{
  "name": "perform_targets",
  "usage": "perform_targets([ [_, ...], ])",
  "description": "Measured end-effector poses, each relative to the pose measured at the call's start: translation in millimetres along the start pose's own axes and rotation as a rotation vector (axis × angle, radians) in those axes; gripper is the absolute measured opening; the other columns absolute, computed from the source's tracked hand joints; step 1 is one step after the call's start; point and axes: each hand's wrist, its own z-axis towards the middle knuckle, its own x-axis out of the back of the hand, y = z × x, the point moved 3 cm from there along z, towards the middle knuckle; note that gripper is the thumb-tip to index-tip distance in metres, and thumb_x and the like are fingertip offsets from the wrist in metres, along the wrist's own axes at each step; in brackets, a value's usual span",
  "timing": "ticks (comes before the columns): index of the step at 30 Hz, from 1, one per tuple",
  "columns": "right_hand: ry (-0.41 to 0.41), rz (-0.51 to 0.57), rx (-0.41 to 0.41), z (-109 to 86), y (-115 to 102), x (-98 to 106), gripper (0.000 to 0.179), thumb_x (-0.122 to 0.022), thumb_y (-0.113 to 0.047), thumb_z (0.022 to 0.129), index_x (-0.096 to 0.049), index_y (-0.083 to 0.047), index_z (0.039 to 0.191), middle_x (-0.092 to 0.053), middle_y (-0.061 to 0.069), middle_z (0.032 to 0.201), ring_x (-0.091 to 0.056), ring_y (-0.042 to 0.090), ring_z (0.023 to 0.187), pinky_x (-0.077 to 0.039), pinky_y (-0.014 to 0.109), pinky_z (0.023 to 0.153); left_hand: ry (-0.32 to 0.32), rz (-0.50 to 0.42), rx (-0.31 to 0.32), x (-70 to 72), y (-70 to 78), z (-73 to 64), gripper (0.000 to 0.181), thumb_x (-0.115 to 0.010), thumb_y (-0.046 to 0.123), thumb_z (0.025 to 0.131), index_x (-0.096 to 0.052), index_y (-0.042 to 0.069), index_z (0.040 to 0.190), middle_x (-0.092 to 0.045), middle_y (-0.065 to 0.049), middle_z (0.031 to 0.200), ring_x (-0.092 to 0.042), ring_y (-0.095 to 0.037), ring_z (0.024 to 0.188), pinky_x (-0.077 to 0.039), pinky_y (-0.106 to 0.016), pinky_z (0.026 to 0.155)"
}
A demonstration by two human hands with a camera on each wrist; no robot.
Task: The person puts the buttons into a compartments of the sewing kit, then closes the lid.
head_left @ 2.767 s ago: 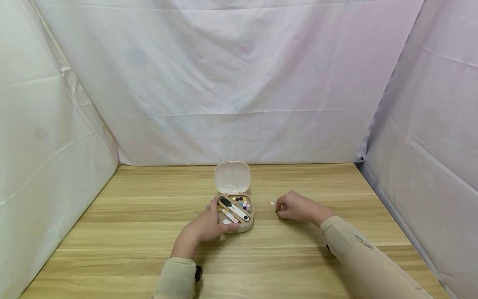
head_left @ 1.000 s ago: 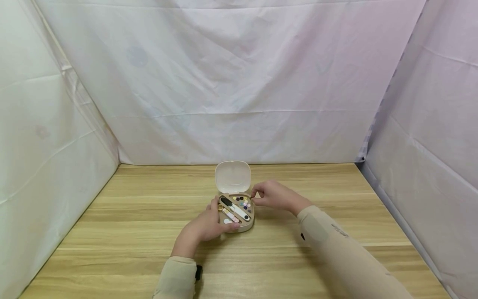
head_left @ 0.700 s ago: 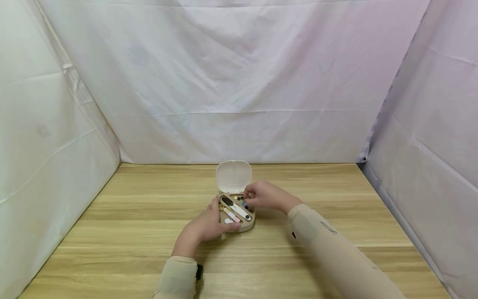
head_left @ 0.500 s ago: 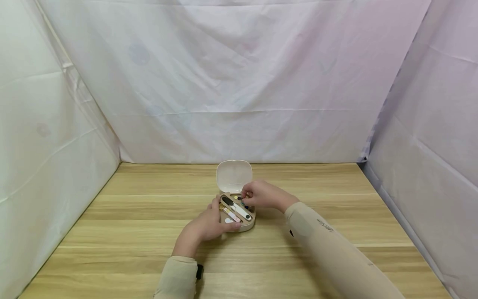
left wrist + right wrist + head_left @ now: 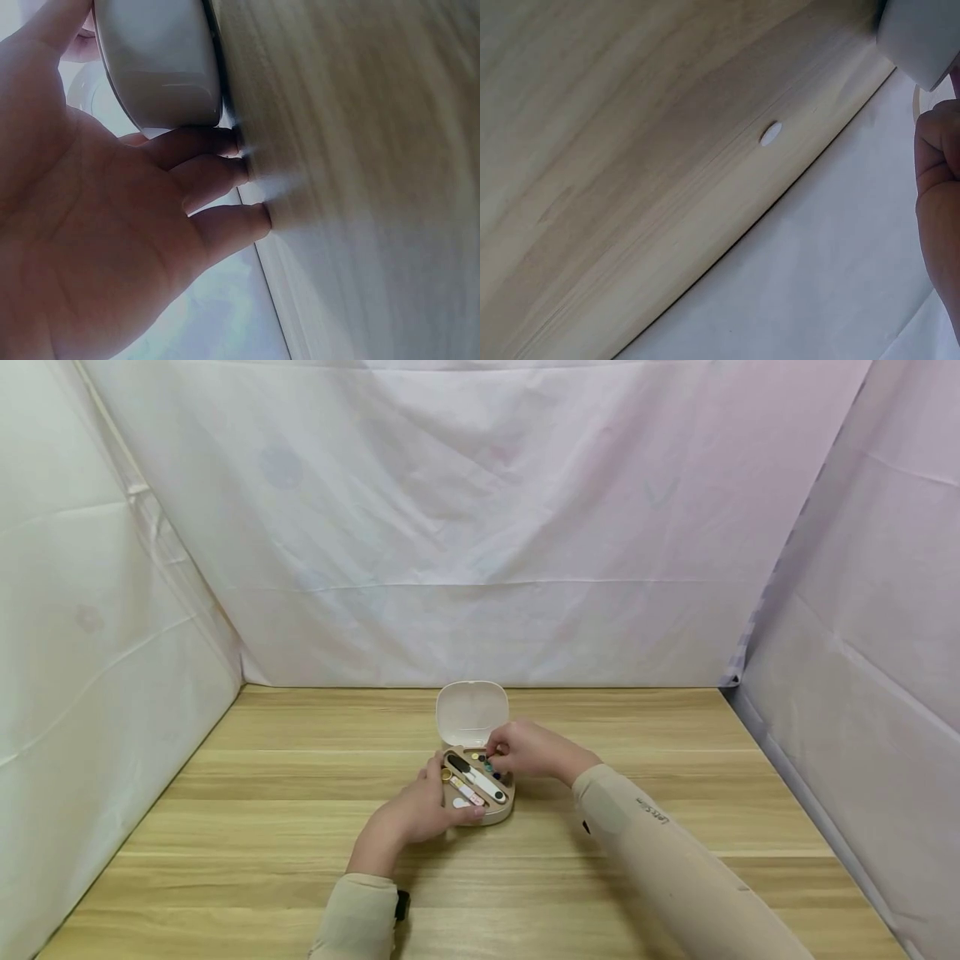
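Note:
A beige sewing box (image 5: 495, 817) stands on the table with its lid (image 5: 471, 712) raised. My left hand (image 5: 416, 810) grips its left side, thumb over the front rim. In the left wrist view, several fingertips touch the table beside the box wall (image 5: 161, 90). White thread snips (image 5: 486, 785) with a black end lie diagonally inside, next to a pink and yellow patterned strip (image 5: 465, 791) and a gold ring (image 5: 447, 774). My right hand (image 5: 536, 750) pinches a tiny dark button, mostly hidden, over the compartment of coloured buttons (image 5: 475, 757).
A loose white button (image 5: 771, 133) lies on the wooden table (image 5: 285, 793) right of the box; the right hand hides it in the head view. White cloth (image 5: 480, 527) hangs behind the table, and more cloth encloses both sides.
My right hand has moved left from the table beside the white button to the button compartment, staying nearly still there lately. The left hand keeps its grip on the box.

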Motion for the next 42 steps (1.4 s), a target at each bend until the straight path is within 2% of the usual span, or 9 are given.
perform_targets([
  [9,0.03,-0.033,-0.012,-5.9,2.7,8.5,0.011,-0.071,-0.01,0.094,-0.08,-0.007,0.101,-0.061,-0.004,0.072,-0.049,0.005,0.063,-0.043,0.021,0.058,0.005,-0.002,0.002,0.6,-2.1,0.1,0.126,-0.081,0.064,0.087,-0.011,-0.002,0.168,-0.039,-0.034,0.165,-0.051,-0.047,0.147,-0.045,-0.061,0.12],
  [15,0.052,-0.032,-0.012,-12.4,10.3,14.2,0.01,-0.073,-0.014,0.097,-0.08,-0.008,0.101,-0.059,-0.005,0.071,-0.048,0.005,0.063,-0.042,0.021,0.058,0.0,0.001,0.011,0.6,-2.5,-0.5,0.126,-0.081,0.063,0.087,-0.011,-0.002,0.168,-0.039,-0.034,0.164,-0.051,-0.048,0.147,-0.045,-0.062,0.119],
  [25,0.051,-0.023,-0.075,-32.5,35.9,18.6,0.01,-0.072,-0.012,0.097,-0.079,-0.006,0.102,-0.061,-0.002,0.073,-0.051,0.008,0.065,-0.048,0.024,0.063,-0.005,-0.012,0.007,-1.3,-3.1,-1.2,0.126,-0.083,0.062,0.086,-0.012,-0.001,0.169,-0.04,-0.034,0.164,-0.051,-0.048,0.146,-0.044,-0.061,0.12],
  [36,0.024,-0.025,-0.177,-52.1,67.5,11.4,0.007,-0.074,-0.014,0.098,-0.079,-0.01,0.098,-0.064,-0.002,0.078,-0.054,0.01,0.07,-0.05,0.027,0.067,-0.012,-0.025,0.006,2.4,0.0,-5.0,0.127,-0.083,0.061,0.086,-0.01,-0.001,0.169,-0.036,-0.035,0.166,-0.048,-0.051,0.148,-0.042,-0.064,0.122],
  [42,0.022,-0.05,-0.131,-53.8,71.0,10.6,0.006,-0.075,-0.012,0.096,-0.078,-0.01,0.091,-0.063,-0.004,0.073,-0.052,0.008,0.067,-0.048,0.024,0.065,-0.016,-0.021,0.018,2.0,-2.1,-5.8,0.128,-0.082,0.063,0.086,-0.009,-0.001,0.169,-0.034,-0.034,0.167,-0.045,-0.05,0.151,-0.041,-0.063,0.123],
])
